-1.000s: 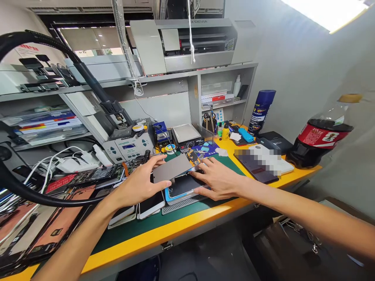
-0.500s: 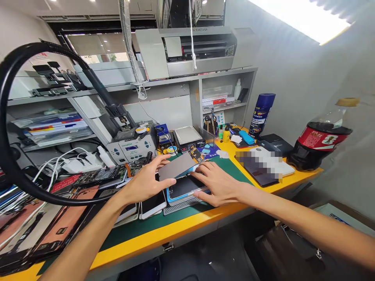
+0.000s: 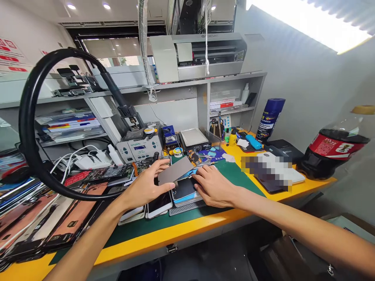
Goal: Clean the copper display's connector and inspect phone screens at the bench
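Two hands working here: L hand (image 3: 145, 187) is pinching one grey panel (image 3: 175, 171) by its L end, thumb on the near edge, fingers at the far one; panel's sitting tilted over one dark phone body (image 3: 185, 189), mid-counter (image 3: 175, 231). R hand (image 3: 215, 187) is resting w/ bent fingers, tips touching that phone body's R side; can't tell if it's pinching anything. One black-and-orange board (image 3: 193, 158) is showing just beyond the panel. Below, one blue layer (image 3: 187, 198) is peeking out, w/ one perforated grey strip (image 3: 184, 208) lying along the near side. One white-framed phone (image 3: 159, 205) is lying just L. Over R, two devices are lying together: one dark phone (image 3: 263, 183), one white device (image 3: 297, 177), partly blurred. Containers: one big btl (image 3: 334, 144) is standing far R, holding dark liquid, cap on; one blue spray can (image 3: 269, 121) is standing nearby, contents hidden; one small yellow btl (image 3: 233, 137) is standing further L. R shelf bay (image 3: 208, 95) is holding one white spray btl (image 3: 245, 93) plus stacked flat items (image 3: 227, 104).
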Tool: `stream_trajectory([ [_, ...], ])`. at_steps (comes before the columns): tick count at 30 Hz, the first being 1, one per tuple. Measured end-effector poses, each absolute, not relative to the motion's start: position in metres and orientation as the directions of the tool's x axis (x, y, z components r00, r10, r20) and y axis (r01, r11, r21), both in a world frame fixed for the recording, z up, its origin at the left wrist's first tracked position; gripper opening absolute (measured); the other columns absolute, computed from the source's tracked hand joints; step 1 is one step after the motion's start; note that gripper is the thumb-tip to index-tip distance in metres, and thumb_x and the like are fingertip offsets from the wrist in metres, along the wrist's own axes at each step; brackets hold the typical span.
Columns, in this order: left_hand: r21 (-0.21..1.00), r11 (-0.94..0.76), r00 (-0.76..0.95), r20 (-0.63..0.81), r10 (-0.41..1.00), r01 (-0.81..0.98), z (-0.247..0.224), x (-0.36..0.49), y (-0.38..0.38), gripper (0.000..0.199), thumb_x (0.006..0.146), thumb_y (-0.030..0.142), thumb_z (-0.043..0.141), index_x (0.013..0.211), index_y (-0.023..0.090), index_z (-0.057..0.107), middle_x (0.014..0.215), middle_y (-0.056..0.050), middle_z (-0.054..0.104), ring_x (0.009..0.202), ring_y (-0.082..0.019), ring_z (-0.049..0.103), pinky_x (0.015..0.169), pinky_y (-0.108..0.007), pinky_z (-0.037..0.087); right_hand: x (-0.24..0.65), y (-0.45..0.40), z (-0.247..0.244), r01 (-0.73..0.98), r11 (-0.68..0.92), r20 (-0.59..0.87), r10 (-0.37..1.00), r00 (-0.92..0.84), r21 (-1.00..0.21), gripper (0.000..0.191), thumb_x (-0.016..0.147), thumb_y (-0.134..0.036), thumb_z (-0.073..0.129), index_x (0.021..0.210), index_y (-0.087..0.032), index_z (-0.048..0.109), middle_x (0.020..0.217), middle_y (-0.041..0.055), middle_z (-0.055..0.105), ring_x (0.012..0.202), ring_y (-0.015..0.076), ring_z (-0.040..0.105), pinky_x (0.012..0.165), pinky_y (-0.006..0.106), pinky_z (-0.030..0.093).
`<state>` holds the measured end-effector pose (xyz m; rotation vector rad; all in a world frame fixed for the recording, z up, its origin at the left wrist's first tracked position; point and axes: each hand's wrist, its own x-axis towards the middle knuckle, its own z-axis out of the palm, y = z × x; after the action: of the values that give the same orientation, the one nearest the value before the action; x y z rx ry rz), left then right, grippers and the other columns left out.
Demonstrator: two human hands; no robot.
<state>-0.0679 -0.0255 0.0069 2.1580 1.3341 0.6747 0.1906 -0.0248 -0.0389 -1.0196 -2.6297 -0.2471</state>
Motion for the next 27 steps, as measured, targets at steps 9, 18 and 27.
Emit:
stream_trajectory([
  [9, 0.662, -0.381, 0.378, 0.157, 0.913, 0.645, 0.001, -0.078, -0.028, 0.071, 0.081, 0.051, 0.066, 0.141, 0.025, 0.038, 0.140, -0.012, 0.053, 0.128, -0.027, 0.052, 0.110, -0.048, 0.040, 0.184, -0.026, -0.037, 0.657, 0.748, 0.280, 0.613, -0.739, 0.097, 0.033, 0.099, -0.029, 0.035, 0.111, -0.012, 0.061, 0.101, 0.0146, 0.056, 0.094, 0.0273, 0.046, 0.083, 0.042, 0.039],
  [18, 0.680, -0.329, 0.349, 0.113, 0.930, 0.655, -0.003, -0.083, -0.031, 0.072, 0.081, 0.054, 0.065, 0.140, 0.026, 0.037, 0.139, -0.010, 0.053, 0.129, -0.025, 0.049, 0.111, -0.043, 0.039, 0.182, -0.021, -0.034, 0.630, 0.764, 0.249, 0.589, -0.769, 0.139, 0.029, 0.097, -0.026, 0.038, 0.106, -0.012, 0.063, 0.102, 0.0126, 0.056, 0.092, 0.0265, 0.046, 0.080, 0.042, 0.037],
  [27, 0.688, -0.308, 0.321, 0.115, 0.940, 0.657, -0.004, -0.093, -0.042, 0.071, 0.081, 0.053, 0.065, 0.141, 0.029, 0.036, 0.138, -0.008, 0.053, 0.130, -0.023, 0.048, 0.111, -0.042, 0.038, 0.179, -0.018, -0.033, 0.594, 0.789, 0.216, 0.560, -0.800, 0.158, 0.022, 0.095, -0.022, 0.042, 0.098, -0.012, 0.061, 0.101, 0.0129, 0.059, 0.085, 0.0250, 0.045, 0.076, 0.039, 0.037],
])
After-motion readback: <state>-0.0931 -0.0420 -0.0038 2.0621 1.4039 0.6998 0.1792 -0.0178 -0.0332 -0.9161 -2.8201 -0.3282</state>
